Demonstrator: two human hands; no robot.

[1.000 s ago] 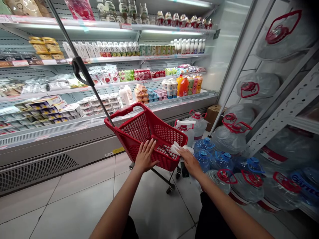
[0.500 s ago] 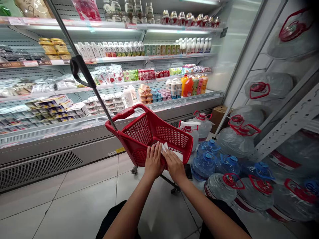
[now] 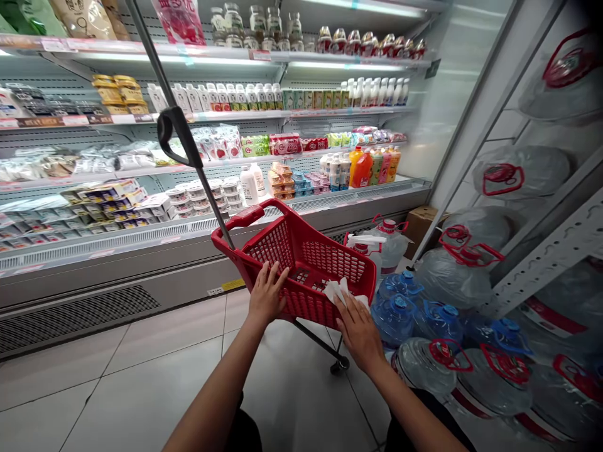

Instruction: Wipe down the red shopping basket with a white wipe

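A red plastic shopping basket cart (image 3: 306, 302) stands in front of me, with a dark pole and a black handle (image 3: 179, 135) rising at its left. My left hand (image 3: 267, 295) lies with its fingers spread on the near rim, left of the middle. Farther right, my right hand (image 3: 358, 326) presses a crumpled white cloth or tissue (image 3: 340, 290) against the near rim at the right corner. The cloth shows beyond the fingertips and is partly hidden under them. Through the basket's mouth its perforated floor is visible.
A refrigerated display (image 3: 188, 245) with dairy and drinks runs behind the cart. Blue-capped bottles (image 3: 396, 314) and large red-handled water jugs (image 3: 492, 376) crowd the right side, beside a white perforated rack post (image 3: 546, 257). A cardboard box (image 3: 421, 227) sits behind. Pale tiles (image 3: 164, 358) cover the floor.
My hands have moved apart along the near rim: the left hand went left, and the right hand went right with the white cloth. The view has shifted slightly.
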